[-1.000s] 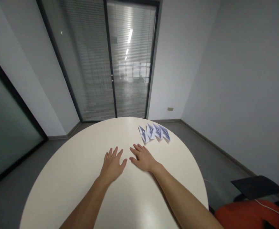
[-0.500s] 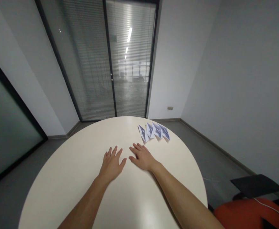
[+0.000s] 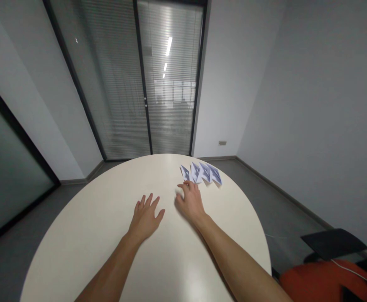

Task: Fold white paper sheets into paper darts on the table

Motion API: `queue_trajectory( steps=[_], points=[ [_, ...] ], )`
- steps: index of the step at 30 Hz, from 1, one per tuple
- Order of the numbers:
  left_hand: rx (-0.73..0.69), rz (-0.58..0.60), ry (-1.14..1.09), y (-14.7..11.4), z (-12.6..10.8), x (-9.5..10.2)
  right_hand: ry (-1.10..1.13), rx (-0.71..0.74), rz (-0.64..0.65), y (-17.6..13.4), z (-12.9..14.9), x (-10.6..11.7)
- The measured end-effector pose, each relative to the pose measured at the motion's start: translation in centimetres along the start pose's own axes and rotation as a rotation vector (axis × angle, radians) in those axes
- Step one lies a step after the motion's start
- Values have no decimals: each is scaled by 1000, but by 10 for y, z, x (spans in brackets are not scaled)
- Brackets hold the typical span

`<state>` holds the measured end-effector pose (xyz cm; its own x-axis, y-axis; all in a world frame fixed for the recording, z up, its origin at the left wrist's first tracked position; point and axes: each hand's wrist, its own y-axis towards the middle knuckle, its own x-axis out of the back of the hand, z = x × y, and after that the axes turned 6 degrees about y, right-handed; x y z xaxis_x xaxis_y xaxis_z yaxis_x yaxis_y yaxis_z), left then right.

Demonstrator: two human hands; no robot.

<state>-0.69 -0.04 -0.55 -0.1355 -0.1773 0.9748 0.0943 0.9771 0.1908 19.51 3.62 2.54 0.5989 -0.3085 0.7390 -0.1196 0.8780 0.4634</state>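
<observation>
Several folded paper boats (image 3: 205, 172), white with bluish-grey shading, stand in a slanting row near the far right edge of the round table. My right hand (image 3: 191, 202) reaches toward the leftmost paper boat (image 3: 185, 172). Its fingers are bent and apart, and the fingertips cover that boat's near end; whether they touch it I cannot tell. My left hand (image 3: 146, 220) rests palm down with spread fingers on the tabletop, left of the right hand, holding nothing.
The cream-coloured round table (image 3: 102, 222) fills the lower middle. At the lower right is a red chair (image 3: 315, 281) with a black part (image 3: 334, 244) and a thin cable. Beyond the table stand a glass partition with blinds (image 3: 171, 126) and a pale wall (image 3: 227, 84).
My right hand has lifted and moved forward to the leftmost paper boat, turning its fingers away from the left hand. My left hand stays flat in place.
</observation>
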Motion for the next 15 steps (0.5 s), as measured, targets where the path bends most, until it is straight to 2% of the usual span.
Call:
queue_trajectory(
  steps=[2, 6, 10, 15],
  points=[
    [-3, 10, 4, 0, 1, 0, -49, -91, -76, 1, -2, 0],
    [2, 23, 19, 0, 1, 1, -87, -188, 10, 0, -13, -4],
    [-4, 19, -3, 0, 1, 0, -41, -217, 59, -1, -21, -10],
    [0, -20, -58, -1, 3, -2, 62, -198, 1, 0, -28, -18]
  ],
)
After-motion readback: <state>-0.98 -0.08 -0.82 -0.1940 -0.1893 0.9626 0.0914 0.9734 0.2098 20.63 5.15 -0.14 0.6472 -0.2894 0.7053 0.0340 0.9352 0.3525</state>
